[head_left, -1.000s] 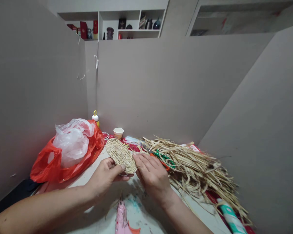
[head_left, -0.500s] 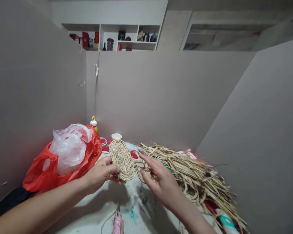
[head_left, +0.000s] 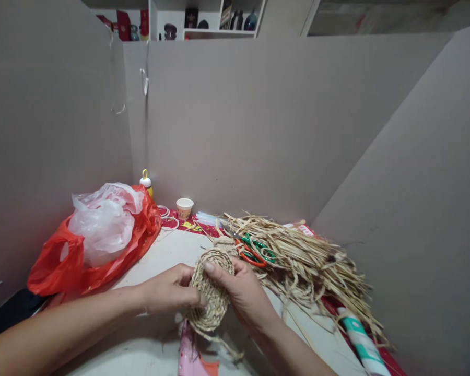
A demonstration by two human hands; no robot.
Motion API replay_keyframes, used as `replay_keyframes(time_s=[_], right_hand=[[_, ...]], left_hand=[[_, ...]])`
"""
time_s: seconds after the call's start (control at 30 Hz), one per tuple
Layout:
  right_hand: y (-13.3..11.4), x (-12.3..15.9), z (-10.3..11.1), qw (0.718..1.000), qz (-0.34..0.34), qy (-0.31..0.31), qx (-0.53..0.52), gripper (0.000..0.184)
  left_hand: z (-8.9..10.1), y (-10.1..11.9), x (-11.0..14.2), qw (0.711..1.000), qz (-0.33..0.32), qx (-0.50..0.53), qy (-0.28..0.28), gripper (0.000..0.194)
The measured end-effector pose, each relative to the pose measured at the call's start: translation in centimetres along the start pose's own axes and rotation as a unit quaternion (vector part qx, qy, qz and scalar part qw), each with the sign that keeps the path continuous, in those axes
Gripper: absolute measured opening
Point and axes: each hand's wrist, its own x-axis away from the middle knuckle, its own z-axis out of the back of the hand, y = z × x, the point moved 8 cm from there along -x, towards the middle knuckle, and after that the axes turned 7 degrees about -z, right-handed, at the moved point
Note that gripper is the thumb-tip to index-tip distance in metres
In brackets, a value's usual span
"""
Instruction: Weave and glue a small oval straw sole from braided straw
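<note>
An oval coil of braided straw (head_left: 210,284) is held upright between my two hands over the table. My left hand (head_left: 176,288) grips its left edge, thumb across the front face. My right hand (head_left: 245,292) holds the right side, with the thumb on the upper face and fingers behind. A loose braid end (head_left: 223,345) hangs from the bottom of the coil. Just below it lies a pink glue gun (head_left: 188,350) with an orange trigger, its tip partly hidden by the coil. Behind my right hand are scissors with orange and green handles (head_left: 254,256).
A heap of dry straw (head_left: 297,256) covers the right of the table. At the left sits a red plastic bag (head_left: 55,261) with white plastic inside. A paper cup (head_left: 185,209) and clear sticks (head_left: 207,218) stand near the back partition. A green-and-white roll (head_left: 362,339) lies front right.
My right hand has come from beside the coil to grip it. The coil has moved lower and a little right in view. The camera has tilted down, showing more of the glue gun.
</note>
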Motion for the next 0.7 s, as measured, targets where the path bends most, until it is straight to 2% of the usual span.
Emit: replay_keyframes(time_s=[0.17, 0.3, 0.43, 0.47, 0.6, 0.7], right_hand=[[0.4, 0.3, -0.4, 1.000, -0.002, 0.010, -0.024, 0.025], [0.7, 0.3, -0.3, 0.999, -0.002, 0.010, -0.038, 0.023], [0.4, 0.2, -0.3, 0.999, -0.022, -0.012, -0.043, 0.021], [0.2, 0.3, -0.4, 0.998, -0.029, -0.025, -0.046, 0.024], [-1.2, 0.7, -1.5, 0.990, -0.025, -0.109, -0.090, 0.063], [-1.4, 0.9, -1.8, 0.987, -0.007, -0.114, -0.113, 0.060]], left_hand=[[-0.5, -1.9, 0.3, 0.998, -0.002, 0.056, 0.024, 0.034], [-0.8, -2.9, 0.4, 0.996, -0.002, 0.085, 0.035, 0.036], [-0.6, -2.4, 0.4, 0.995, -0.019, 0.085, 0.047, 0.035], [-0.6, -2.2, 0.4, 0.996, -0.020, 0.077, 0.049, 0.035], [-0.9, -1.7, 0.8, 0.998, -0.008, 0.048, 0.042, 0.035], [-1.8, -2.0, 0.9, 0.999, 0.000, 0.046, 0.017, 0.034]])
